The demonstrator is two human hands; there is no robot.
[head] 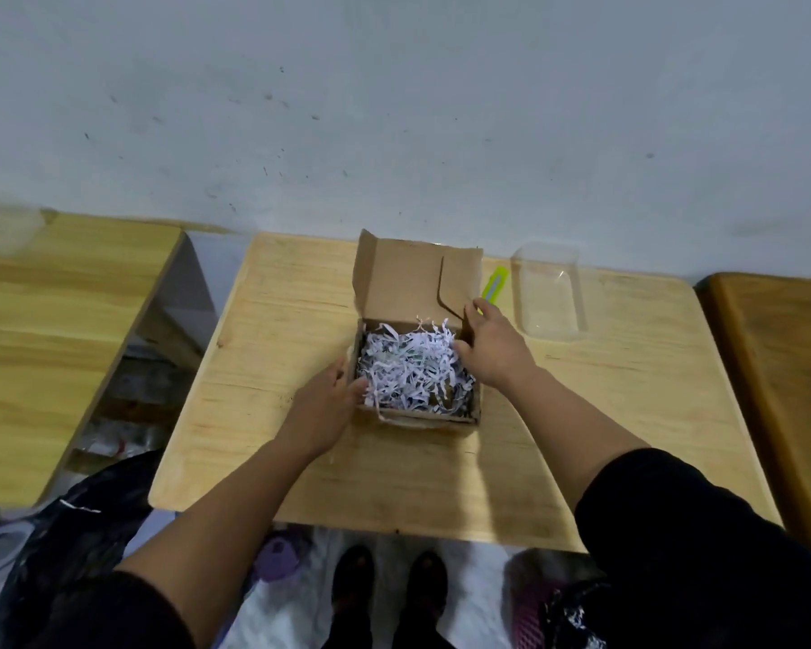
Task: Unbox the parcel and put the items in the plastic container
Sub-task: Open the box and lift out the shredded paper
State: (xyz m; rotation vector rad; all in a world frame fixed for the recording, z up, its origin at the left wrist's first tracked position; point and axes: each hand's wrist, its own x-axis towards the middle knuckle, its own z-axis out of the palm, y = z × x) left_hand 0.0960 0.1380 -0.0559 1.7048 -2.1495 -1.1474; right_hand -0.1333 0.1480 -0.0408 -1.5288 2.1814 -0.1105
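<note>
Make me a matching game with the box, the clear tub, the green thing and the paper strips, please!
Things:
1. cardboard box
2. plastic container
3. green cutter
4. shredded paper

Descriptions:
A. see-through, at the table's far right
B. white, filling the box
C. lid flipped up, between both hands
D. lying between box and container

Pairs: 1-C, 2-A, 3-D, 4-B

Green utility knife [493,284] lies on wooden table [263,330].
</note>
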